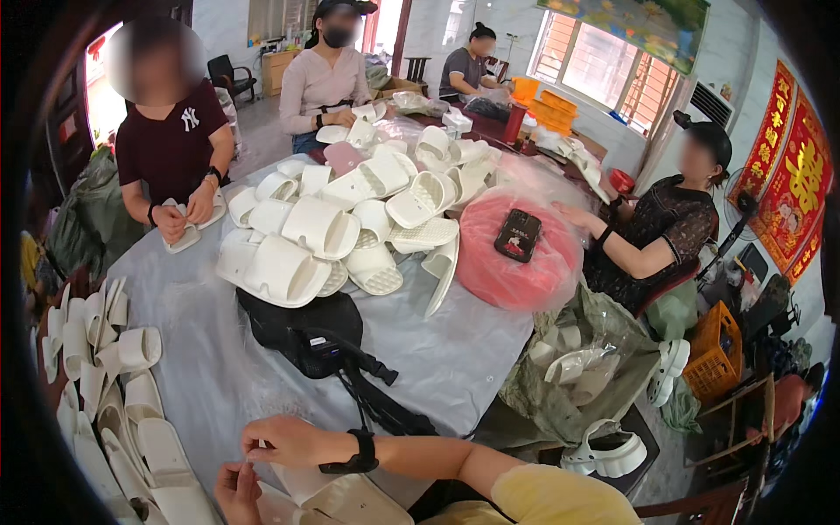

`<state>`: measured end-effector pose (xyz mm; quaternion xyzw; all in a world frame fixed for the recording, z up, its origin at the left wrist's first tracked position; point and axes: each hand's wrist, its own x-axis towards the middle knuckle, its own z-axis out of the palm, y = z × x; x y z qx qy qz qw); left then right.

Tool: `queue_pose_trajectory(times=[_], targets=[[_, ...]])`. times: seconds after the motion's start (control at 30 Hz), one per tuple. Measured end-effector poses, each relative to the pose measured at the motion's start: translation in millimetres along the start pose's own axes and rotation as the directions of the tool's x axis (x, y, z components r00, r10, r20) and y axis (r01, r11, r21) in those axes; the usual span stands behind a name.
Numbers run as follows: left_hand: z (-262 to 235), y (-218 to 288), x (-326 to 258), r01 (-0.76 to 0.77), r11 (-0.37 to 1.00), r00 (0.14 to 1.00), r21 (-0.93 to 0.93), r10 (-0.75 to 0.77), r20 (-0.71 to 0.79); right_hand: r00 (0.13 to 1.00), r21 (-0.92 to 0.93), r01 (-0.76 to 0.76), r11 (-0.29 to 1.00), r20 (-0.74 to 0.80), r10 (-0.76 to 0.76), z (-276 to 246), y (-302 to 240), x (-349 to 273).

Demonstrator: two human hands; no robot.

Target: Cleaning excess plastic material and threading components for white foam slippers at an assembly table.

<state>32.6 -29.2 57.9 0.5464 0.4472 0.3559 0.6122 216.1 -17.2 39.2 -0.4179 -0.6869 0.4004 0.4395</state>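
At the near edge of the table, my right hand [284, 440] reaches in from the right, a black band on its wrist. Its thumb and fingers are pinched together. Just below it, close to the lower rim, my left hand [234, 495] is closed too, its fingertips near those of the right. Whatever thin thing they hold, if any, is too faint to make out. Under and beside the hands lies a pair of white slide slippers [343, 497], partly cut off by the lower rim. A black waist bag [302, 337] with loose straps rests farther in.
A heap of white slippers [302, 232] covers the table's middle, beside a pink plastic-wrapped bundle [481, 262] bearing a black case [518, 234]. More slippers [144, 398] line the left. An open green sack [560, 411] stands at right. Several people work around the table.
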Motion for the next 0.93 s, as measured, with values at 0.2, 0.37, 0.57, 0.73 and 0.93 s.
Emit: queue_pose_trajectory(times=[0.2, 0.37, 0.57, 0.73, 0.93], targets=[[7.4, 8.2, -0.3, 0.007, 1.000, 1.000, 0.008, -0.007, 0.010, 0.998, -0.025, 0.008, 1.000, 0.062, -0.007, -1.4, 1.6, 0.4], [6.2, 8.3, -1.7, -0.025, 0.999, 1.000, 0.042, 0.025, -0.009, 0.997, -0.050, 0.008, 0.999, 0.077, -0.004, -0.6, -1.8, 1.4], [-7.8, -19.6, 8.2, -0.012, 1.000, 0.996, -0.022, 0.010, -0.091, 0.994, -0.130, -0.067, 0.989, 0.078, 0.078, -0.7, -7.9, 0.4], [-4.5, -0.1, -2.3, 0.018, 1.000, 0.999, 0.006, -0.018, 0.039, 0.998, -0.008, -0.045, 0.999, -0.039, 0.044, 0.4, -6.7, -1.7], [-5.4, -14.3, 5.3, 0.065, 0.991, 0.997, -0.118, -0.071, -0.043, 0.994, -0.096, -0.019, 0.995, 0.106, 0.029, -0.3, -4.8, 0.3]])
